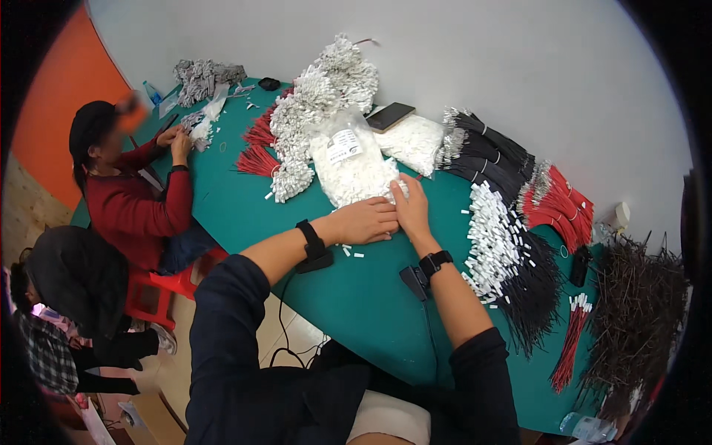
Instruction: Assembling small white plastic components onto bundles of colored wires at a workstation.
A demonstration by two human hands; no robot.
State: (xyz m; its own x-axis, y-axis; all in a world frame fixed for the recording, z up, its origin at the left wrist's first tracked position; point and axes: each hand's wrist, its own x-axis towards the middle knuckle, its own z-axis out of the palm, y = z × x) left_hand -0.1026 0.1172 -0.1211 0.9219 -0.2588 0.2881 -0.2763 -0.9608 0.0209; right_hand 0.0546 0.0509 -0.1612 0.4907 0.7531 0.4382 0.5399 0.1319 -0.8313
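Note:
A clear plastic bag (331, 166) full of small white connector housings lies in front of me, its lower right corner spilling loose white housings (401, 185). Against the bag's near edge, my left hand (365, 221) lies palm down with its fingers stretched to the right. My right hand (412, 206) stands on its edge beside those fingertips, its own fingers extended along the spilled housings. The two hands touch or nearly touch. Neither visibly grips anything, though the palms are hidden. A few single housings (353, 252) lie just below my left hand.
Bundled white-tipped wires (311, 104) pile up behind the bag. A phone (391, 116) rests on another bag (415, 144). Black wires with white housings (495, 245), red wire bundles (560, 211) and dark wires (634, 311) cover the right. At left, a person in red (137, 200) works.

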